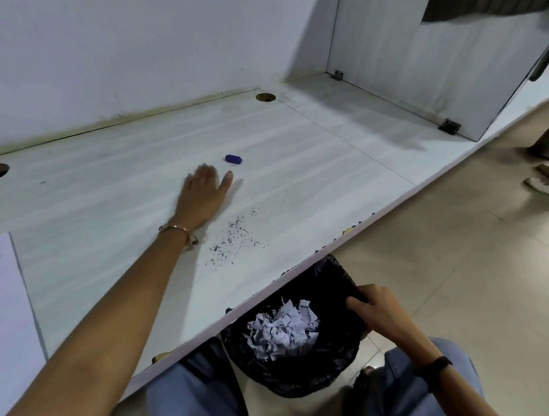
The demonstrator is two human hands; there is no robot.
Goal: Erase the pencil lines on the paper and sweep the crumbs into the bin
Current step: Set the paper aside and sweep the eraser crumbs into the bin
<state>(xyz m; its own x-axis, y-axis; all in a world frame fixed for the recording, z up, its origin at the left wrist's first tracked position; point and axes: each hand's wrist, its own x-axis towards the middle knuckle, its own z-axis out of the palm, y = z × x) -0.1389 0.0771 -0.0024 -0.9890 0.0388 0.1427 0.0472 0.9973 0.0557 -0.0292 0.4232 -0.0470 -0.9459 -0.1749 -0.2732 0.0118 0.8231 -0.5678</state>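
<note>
Left hand [202, 195] lies flat on the surface [103, 193], fingers straight, holding nothing. Crumbs [234, 238] are scattered just right of its wrist; purple eraser [233, 159] near the fingertips. Right hand [376, 311] grips the bin [297, 362] rim below the surface edge. Paper [4, 308] at far left.

Left arm extended forward, forearm bare. Left hand [202, 196] palm down, fingers straight, thumb spread to the side. Right arm bent, held low. Right hand [376, 311] curls its fingers over the rim of the black-lined round waste bin [311, 387].
</note>
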